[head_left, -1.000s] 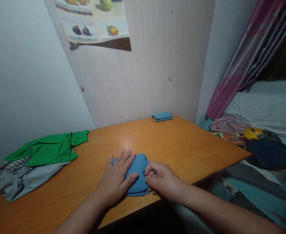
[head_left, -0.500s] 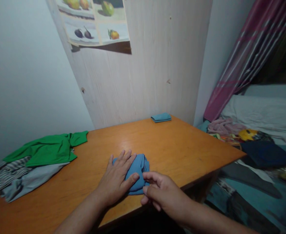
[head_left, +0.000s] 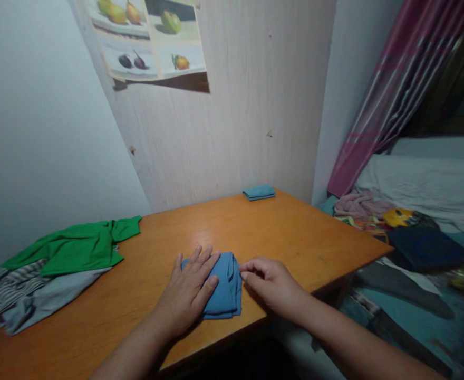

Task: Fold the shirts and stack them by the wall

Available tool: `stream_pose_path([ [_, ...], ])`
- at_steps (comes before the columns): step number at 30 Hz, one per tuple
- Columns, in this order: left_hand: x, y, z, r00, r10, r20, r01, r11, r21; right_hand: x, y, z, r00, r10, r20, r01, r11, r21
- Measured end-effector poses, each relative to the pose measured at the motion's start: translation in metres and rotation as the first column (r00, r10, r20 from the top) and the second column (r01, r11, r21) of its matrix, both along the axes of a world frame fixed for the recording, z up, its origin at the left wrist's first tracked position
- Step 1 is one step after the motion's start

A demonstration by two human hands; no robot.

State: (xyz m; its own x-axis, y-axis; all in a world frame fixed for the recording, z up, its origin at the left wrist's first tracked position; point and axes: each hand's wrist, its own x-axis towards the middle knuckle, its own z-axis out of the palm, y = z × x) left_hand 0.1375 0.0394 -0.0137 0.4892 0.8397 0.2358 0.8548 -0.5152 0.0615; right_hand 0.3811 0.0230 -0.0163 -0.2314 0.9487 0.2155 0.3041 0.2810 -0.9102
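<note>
While the left hand (head_left: 192, 289) lies flat with its fingers spread, palm down over the left part of the folded blue cloth (head_left: 227, 295), the right hand (head_left: 270, 282) sits at the cloth's three o'clock side. In the head view, the right thumb and forefinger come close together at that edge, near its far corner, the other fingers curled under; whether they grip the fabric, I cannot tell. The cloth rests on the wooden counter (head_left: 295, 232), near its front edge, and several layers show along its right side.

Taking the blue cloth as the dial's centre, a smaller folded teal cloth (head_left: 259, 192) lies at one o'clock, by the far edge of the counter. Toward ten o'clock, a green shirt (head_left: 81, 245) is spread over a striped garment (head_left: 14, 293) and a grey garment (head_left: 61, 293). A fruit poster (head_left: 148, 42) hangs on the wall between eleven and twelve o'clock; a pink curtain (head_left: 374, 113) falls between one and two.
</note>
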Motion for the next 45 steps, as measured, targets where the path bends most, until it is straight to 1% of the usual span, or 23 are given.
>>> stream_pose_path([
  [2, -0.001, -0.001, 0.0, 1.0, -0.016, -0.009, 0.017, 1.0, 0.021, -0.004, 0.001, 0.001, 0.976, -0.016, 0.218, -0.03, 0.979, 0.202],
  [4, -0.001, -0.002, 0.0, 0.999, -0.044, -0.026, 0.045, 0.998, 0.033, -0.01, -0.004, 0.001, 0.905, -0.055, 0.423, -0.083, 0.95, 0.301],
  [5, -0.001, -0.003, 0.001, 0.997, -0.061, -0.038, 0.062, 0.997, 0.033, -0.013, -0.007, 0.001, 0.863, -0.085, 0.498, -0.097, 0.94, 0.328],
  [7, 0.0, -0.004, 0.003, 0.994, -0.09, -0.059, 0.092, 0.996, 0.023, -0.016, -0.012, -0.001, 0.803, -0.137, 0.579, -0.103, 0.926, 0.362],
  [8, 0.001, -0.004, 0.004, 0.993, -0.1, -0.066, 0.101, 0.995, 0.016, -0.016, -0.014, -0.001, 0.79, -0.145, 0.596, -0.108, 0.924, 0.368],
  [10, 0.002, -0.004, 0.005, 0.992, -0.108, -0.067, 0.108, 0.994, 0.002, -0.013, -0.014, -0.002, 0.789, -0.12, 0.602, -0.131, 0.925, 0.356],
  [13, 0.003, -0.003, 0.006, 0.991, -0.118, -0.059, 0.116, 0.993, -0.027, -0.005, -0.008, -0.002, 0.84, -0.04, 0.541, -0.161, 0.934, 0.319],
  [14, 0.003, -0.003, 0.006, 0.991, -0.121, -0.055, 0.12, 0.992, -0.033, -0.003, -0.004, -0.001, 0.875, -0.028, 0.483, -0.14, 0.941, 0.309],
  [16, 0.002, -0.002, 0.005, 0.991, -0.129, -0.044, 0.127, 0.991, -0.034, -0.002, 0.002, -0.001, 0.957, -0.026, 0.288, -0.048, 0.968, 0.246],
  [17, 0.002, -0.002, 0.005, 0.99, -0.133, -0.037, 0.132, 0.991, -0.031, -0.003, 0.004, 0.0, 0.986, -0.023, 0.165, -0.006, 0.985, 0.172],
  [18, 0.002, -0.002, 0.005, 0.99, -0.138, -0.031, 0.137, 0.99, -0.028, -0.005, 0.005, 0.001, 0.999, -0.012, 0.04, 0.009, 0.997, 0.071],
  [19, 0.002, -0.002, 0.005, 0.99, -0.142, -0.026, 0.141, 0.99, -0.028, -0.007, 0.006, 0.003, 0.997, 0.006, -0.075, -0.009, 0.999, -0.042],
  [21, 0.002, -0.002, 0.006, 0.989, -0.144, -0.023, 0.143, 0.989, -0.033, -0.014, 0.006, 0.007, 0.972, 0.035, -0.234, -0.091, 0.968, -0.235],
  [22, 0.002, -0.003, 0.006, 0.99, -0.142, -0.023, 0.141, 0.989, -0.037, -0.017, 0.005, 0.008, 0.962, 0.039, -0.271, -0.123, 0.946, -0.299],
  [24, 0.001, -0.003, 0.006, 0.99, -0.137, -0.022, 0.136, 0.99, -0.042, -0.021, 0.004, 0.011, 0.959, 0.035, -0.282, -0.146, 0.912, -0.383],
  [26, 0.002, -0.004, 0.006, 0.991, -0.136, -0.018, 0.135, 0.99, -0.042, -0.024, 0.005, 0.011, 0.967, 0.035, -0.253, -0.145, 0.892, -0.428],
  [29, 0.001, -0.004, 0.006, 0.99, -0.14, -0.011, 0.139, 0.99, -0.034, -0.027, 0.007, 0.007, 0.976, 0.033, -0.217, -0.133, 0.877, -0.462],
  [31, 0.001, -0.004, 0.005, 0.989, -0.145, -0.008, 0.144, 0.989, -0.028, -0.03, 0.008, 0.004, 0.973, 0.018, -0.229, -0.128, 0.872, -0.472],
  [33, 0.001, -0.004, 0.005, 0.989, -0.147, -0.011, 0.147, 0.989, -0.028, -0.033, 0.008, 0.003, 0.966, -0.006, -0.257, -0.117, 0.881, -0.459],
  [37, -0.001, -0.003, 0.003, 0.99, -0.137, -0.022, 0.136, 0.99, -0.04, -0.039, 0.008, 0.002, 0.965, -0.051, -0.257, -0.052, 0.924, -0.378],
  [41, 0.0, -0.001, 0.001, 0.989, -0.143, -0.021, 0.142, 0.988, -0.052, -0.037, 0.009, 0.0, 0.99, -0.076, -0.121, 0.042, 0.964, -0.263],
  [43, 0.001, -0.002, 0.002, 0.989, -0.145, -0.007, 0.145, 0.988, -0.056, -0.033, 0.011, -0.001, 0.995, -0.054, -0.08, 0.035, 0.975, -0.218],
  [45, 0.001, -0.003, 0.005, 0.989, -0.143, 0.034, 0.146, 0.987, -0.07, -0.028, 0.011, 0.0, 0.995, -0.021, -0.096, 0.003, 0.982, -0.187],
])
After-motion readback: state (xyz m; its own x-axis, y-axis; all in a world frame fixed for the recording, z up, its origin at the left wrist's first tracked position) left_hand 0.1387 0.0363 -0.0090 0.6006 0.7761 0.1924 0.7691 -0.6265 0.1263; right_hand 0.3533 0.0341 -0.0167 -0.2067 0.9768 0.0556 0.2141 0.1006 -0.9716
